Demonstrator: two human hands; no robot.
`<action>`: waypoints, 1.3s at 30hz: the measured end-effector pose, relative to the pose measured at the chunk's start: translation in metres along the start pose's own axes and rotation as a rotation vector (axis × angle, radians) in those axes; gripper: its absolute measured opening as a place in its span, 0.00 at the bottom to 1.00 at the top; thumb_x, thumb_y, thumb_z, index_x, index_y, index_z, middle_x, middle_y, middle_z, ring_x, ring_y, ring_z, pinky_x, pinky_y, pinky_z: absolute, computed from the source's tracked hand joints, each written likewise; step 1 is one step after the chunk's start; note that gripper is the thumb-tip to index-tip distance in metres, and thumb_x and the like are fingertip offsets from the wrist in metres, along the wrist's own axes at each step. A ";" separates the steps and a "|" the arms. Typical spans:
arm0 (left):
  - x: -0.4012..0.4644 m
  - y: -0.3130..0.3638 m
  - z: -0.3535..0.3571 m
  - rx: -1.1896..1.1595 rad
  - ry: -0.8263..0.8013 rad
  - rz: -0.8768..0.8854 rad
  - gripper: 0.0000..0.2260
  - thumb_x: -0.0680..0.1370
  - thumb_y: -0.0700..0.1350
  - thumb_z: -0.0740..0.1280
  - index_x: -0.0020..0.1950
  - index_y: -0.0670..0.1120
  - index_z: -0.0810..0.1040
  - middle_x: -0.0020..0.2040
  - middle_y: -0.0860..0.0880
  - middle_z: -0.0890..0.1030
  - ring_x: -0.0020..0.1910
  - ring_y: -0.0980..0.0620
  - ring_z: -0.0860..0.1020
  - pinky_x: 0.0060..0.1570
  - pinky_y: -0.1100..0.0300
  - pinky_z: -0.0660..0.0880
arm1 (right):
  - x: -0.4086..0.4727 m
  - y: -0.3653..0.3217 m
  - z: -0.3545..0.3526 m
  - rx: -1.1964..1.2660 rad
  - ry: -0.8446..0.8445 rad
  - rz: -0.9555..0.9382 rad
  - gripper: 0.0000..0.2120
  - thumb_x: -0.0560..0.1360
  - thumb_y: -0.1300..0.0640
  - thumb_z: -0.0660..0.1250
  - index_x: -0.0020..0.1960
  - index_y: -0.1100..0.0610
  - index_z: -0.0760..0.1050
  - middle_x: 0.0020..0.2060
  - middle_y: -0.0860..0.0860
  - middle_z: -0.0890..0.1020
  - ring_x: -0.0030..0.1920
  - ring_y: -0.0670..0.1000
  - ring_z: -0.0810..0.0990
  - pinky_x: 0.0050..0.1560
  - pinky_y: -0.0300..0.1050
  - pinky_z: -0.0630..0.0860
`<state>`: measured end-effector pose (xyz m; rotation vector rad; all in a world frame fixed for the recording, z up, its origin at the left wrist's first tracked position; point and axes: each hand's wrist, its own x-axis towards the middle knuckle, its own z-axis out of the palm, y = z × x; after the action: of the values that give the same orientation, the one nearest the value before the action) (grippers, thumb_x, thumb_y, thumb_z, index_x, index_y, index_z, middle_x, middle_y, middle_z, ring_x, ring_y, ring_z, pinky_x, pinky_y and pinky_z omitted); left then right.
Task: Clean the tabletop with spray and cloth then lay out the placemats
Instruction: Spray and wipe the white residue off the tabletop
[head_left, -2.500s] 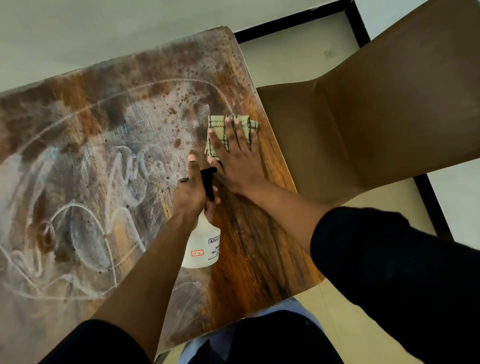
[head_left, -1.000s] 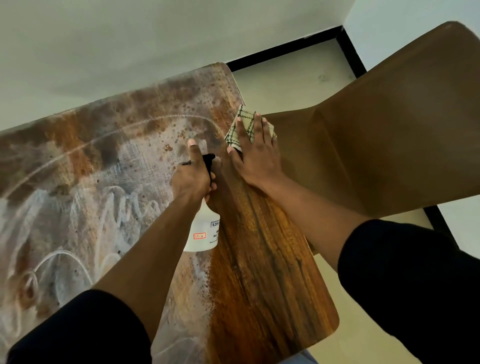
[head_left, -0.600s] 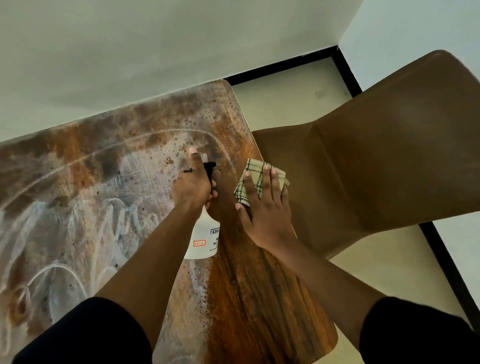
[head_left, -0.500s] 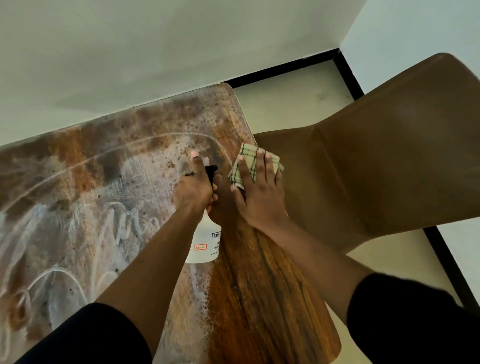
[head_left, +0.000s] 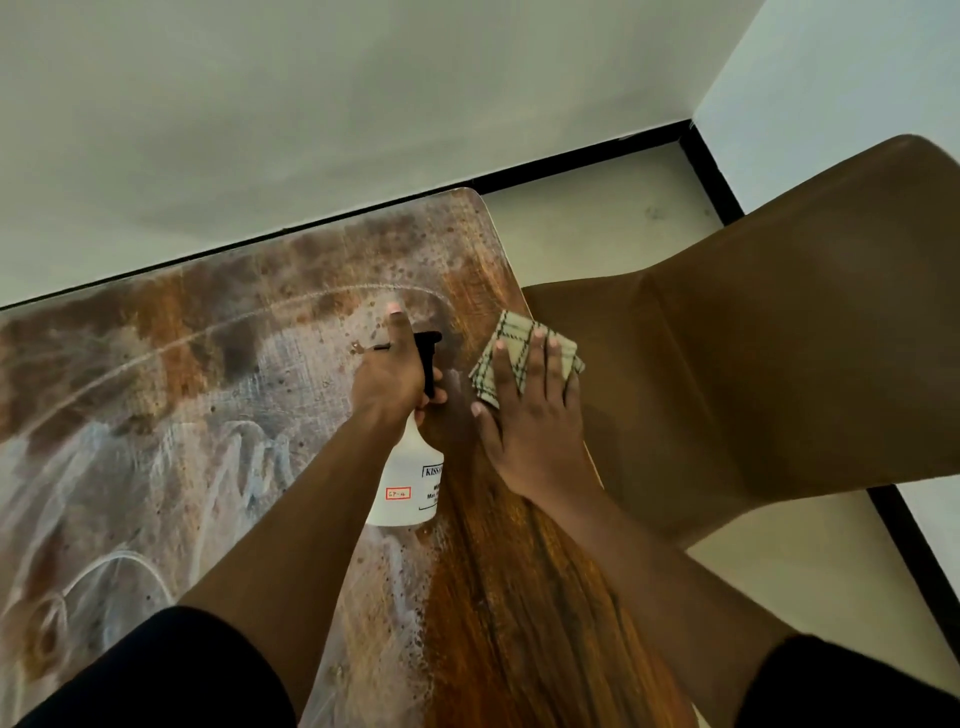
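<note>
The wooden tabletop (head_left: 156, 415) is smeared with whitish streaks and dark spots on its left and middle; a strip along its right side (head_left: 519, 623) shows bare brown grain. My left hand (head_left: 389, 379) grips the black trigger head of a white spray bottle (head_left: 410, 483), held above the table with the index finger stretched forward. My right hand (head_left: 530, 421) lies flat, fingers spread, pressing a folded beige checked cloth (head_left: 511, 348) onto the table's right edge. No placemats are in view.
A brown moulded chair (head_left: 779, 364) stands right against the table's right edge. Pale floor (head_left: 597, 228) with a black skirting strip (head_left: 571, 161) runs behind the table, below light walls. My dark sleeves fill the bottom corners.
My right hand has slid the cloth back and forth along the table's right edge, now slightly right and back from half a second ago. The left hand keeps the bottle in much the same spot.
</note>
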<state>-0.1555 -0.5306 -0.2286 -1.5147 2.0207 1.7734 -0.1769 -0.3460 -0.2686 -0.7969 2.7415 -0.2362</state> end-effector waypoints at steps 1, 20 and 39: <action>0.003 0.000 0.000 -0.005 -0.004 -0.005 0.37 0.85 0.72 0.46 0.44 0.50 0.86 0.36 0.42 0.87 0.41 0.36 0.88 0.33 0.55 0.73 | -0.008 0.001 0.002 -0.003 -0.005 0.006 0.34 0.86 0.37 0.46 0.86 0.50 0.40 0.83 0.62 0.39 0.83 0.63 0.37 0.81 0.68 0.50; 0.043 0.031 -0.046 0.038 0.222 0.039 0.37 0.80 0.78 0.41 0.48 0.62 0.87 0.42 0.42 0.87 0.39 0.42 0.82 0.43 0.49 0.75 | 0.094 -0.020 -0.012 -0.001 -0.001 -0.055 0.33 0.85 0.37 0.41 0.86 0.50 0.43 0.83 0.63 0.39 0.83 0.63 0.36 0.80 0.70 0.46; 0.070 0.044 -0.058 0.032 0.124 0.110 0.38 0.84 0.72 0.41 0.61 0.57 0.88 0.41 0.40 0.87 0.37 0.40 0.85 0.37 0.55 0.76 | 0.226 -0.050 -0.030 -0.026 -0.020 -0.098 0.37 0.83 0.31 0.44 0.86 0.47 0.41 0.84 0.62 0.40 0.83 0.63 0.36 0.80 0.68 0.38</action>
<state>-0.1906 -0.6246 -0.2189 -1.5703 2.2198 1.7151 -0.3443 -0.5085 -0.2771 -0.9366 2.6951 -0.2110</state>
